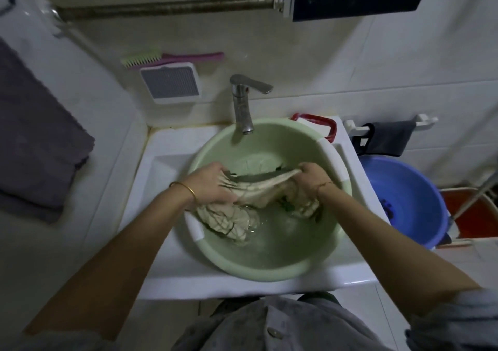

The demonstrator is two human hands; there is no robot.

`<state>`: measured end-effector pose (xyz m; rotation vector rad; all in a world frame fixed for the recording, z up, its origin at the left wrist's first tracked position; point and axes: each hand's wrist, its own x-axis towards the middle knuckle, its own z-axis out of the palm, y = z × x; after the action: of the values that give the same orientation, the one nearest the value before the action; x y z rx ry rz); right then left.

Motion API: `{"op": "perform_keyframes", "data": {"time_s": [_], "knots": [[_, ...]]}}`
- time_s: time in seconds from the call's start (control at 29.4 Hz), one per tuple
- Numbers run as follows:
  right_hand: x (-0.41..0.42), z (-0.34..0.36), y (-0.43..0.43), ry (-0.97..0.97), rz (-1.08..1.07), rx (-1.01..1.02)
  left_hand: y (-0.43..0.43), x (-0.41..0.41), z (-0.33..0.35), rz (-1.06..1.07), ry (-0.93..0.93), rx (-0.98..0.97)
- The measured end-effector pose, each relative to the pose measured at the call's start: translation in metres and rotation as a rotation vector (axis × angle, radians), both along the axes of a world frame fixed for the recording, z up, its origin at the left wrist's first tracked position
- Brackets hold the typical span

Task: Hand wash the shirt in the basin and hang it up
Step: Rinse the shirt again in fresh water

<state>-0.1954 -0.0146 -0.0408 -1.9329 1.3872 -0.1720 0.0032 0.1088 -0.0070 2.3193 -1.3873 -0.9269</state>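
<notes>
**We hold the wet shirt stretched between both hands, over the basin.**

Under our hands the white sink (161, 167) carries the green basin (269, 272), with water pooled in it below our wrists. The shirt (258, 186), cream with dark lines, is taut between the hands, and its loose ends droop from each fist into the water. Our left hand (213, 182) bunches one end and our right hand (314, 178) clenches the other, so the hands are apart, each clamped on cloth. The tap (242, 102) stands beyond our hands. We judge the shirt soft, limp and heavy with water. Gathered handfuls should grip better than a thin edge, and we would take it by the shoulders for hanging.
</notes>
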Motion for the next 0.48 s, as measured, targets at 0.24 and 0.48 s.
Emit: {"op": "perform_keyframes", "data": {"time_s": [0.24,0.48], "knots": [[-0.002,0.019,-0.005,-0.032,0.205,0.261,-0.004,0.009,-0.001,0.08,-0.193,-0.143],[-0.006,0.015,-0.003,0.107,0.08,-0.004,0.0,0.007,0.013,0.094,0.218,-0.121]]}}
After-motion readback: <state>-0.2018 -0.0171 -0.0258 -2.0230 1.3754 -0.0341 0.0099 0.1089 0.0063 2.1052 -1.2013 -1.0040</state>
